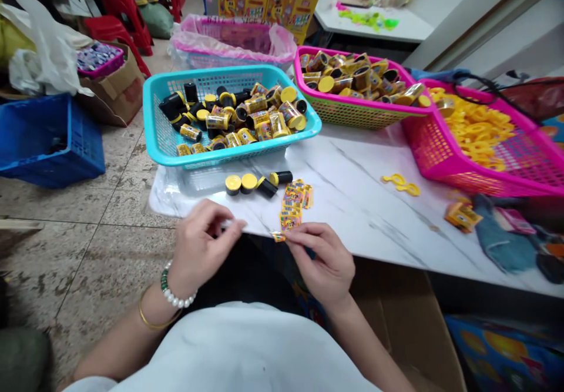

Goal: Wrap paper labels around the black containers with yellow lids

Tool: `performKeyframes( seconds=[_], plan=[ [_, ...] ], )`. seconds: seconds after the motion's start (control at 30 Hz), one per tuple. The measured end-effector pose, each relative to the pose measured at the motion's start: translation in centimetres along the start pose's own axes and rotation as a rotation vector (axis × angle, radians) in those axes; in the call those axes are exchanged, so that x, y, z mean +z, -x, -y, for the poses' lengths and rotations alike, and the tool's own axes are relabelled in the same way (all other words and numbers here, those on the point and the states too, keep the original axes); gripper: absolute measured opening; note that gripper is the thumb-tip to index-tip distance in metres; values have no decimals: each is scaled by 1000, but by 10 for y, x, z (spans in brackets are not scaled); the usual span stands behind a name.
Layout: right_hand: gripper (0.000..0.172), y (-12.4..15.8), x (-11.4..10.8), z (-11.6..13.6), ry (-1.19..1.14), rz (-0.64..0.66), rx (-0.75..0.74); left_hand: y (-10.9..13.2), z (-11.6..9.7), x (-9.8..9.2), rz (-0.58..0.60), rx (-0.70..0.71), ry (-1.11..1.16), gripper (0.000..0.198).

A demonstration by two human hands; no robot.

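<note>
My right hand (324, 260) pinches a small printed sticker (278, 237) at the near edge of the marble-patterned table (352, 204). Just beyond those fingertips lies a stack of colourful stickers (291, 207). My left hand (205, 239) is at the table edge to the left, thumb and fingers curled close; whether something thin is between them is too small to tell. Behind the hands, two short black pieces with yellow lids (241, 184) stand upright, and two black cylinders with yellow ends (281, 177) lie on their sides.
A turquoise basket (233, 158) of cylinders stands behind them. Pink baskets hold wrapped cylinders (361, 77) and yellow plastic parts (476, 127). Yellow loops (400, 184) lie at right, near a blue cloth (504, 239). A blue crate (83, 139) sits on the floor at left.
</note>
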State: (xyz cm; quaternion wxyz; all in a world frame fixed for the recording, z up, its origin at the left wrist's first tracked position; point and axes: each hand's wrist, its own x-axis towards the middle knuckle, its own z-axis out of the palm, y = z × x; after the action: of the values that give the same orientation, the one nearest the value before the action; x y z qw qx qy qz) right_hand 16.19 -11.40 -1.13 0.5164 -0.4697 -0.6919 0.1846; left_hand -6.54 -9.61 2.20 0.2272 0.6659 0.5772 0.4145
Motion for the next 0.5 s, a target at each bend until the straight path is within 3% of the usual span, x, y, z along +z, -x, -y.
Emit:
performKeyframes(
  seconds=[0.07, 0.1, 0.27, 0.33, 0.4, 0.5],
  plan=[
    [30, -2, 10, 9, 4, 48, -93, 10, -6, 6, 268, -98, 260, 20],
    [32, -3, 15, 12, 0, 66, -130, 13, -6, 9, 330, -154, 371, 20],
    [37, -5, 29, 16, -52, 157, -188, 18, 6, 11, 288, -345, 646, 16],
    [43, -3, 31, 16, -128, 182, -52, 21, 9, 6, 272, -375, 654, 15],
    [50, 0, 30, 16, -259, 204, 190, 24, 11, 2, 251, -399, 649, 16],
    [47, 2, 28, 20, -468, 248, 453, 28, 10, -1, 224, -420, 607, 17]
  ],
)
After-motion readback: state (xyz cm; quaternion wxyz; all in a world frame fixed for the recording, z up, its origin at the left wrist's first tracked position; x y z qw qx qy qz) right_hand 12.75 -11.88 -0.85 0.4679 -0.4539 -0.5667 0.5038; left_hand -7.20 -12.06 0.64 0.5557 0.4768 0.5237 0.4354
